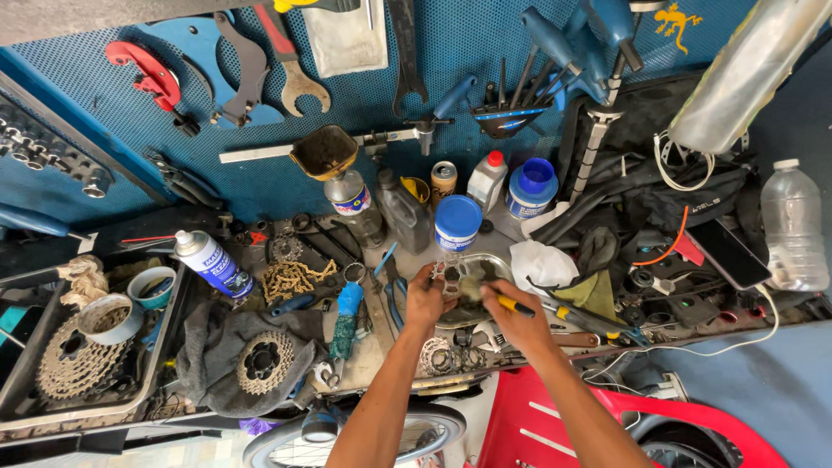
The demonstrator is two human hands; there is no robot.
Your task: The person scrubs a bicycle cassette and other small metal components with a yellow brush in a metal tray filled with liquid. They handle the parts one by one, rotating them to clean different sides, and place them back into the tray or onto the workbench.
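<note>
Near the worktop's front edge, the left hand (426, 297) clamps a small metal part (450, 275) over a clear bowl (496, 261); the right hand (510, 319) grips a yellow-handled brush (510, 304) against it.

Landmark: round bowl (498, 263) mid-bench. Left hand (426, 299) and right hand (507, 316) meet over its near-left rim, holding a small sprocket (451, 276). Behind bowl: lidded tub (457, 222), jug (404, 211), can (443, 180). Left of bowl: chain (290, 279), spray can (211, 263), farther left a tray (17, 381) holding a cassette (74, 362). Right of bowl: rag (539, 263), phone (730, 253), water bottle (793, 227).
</note>
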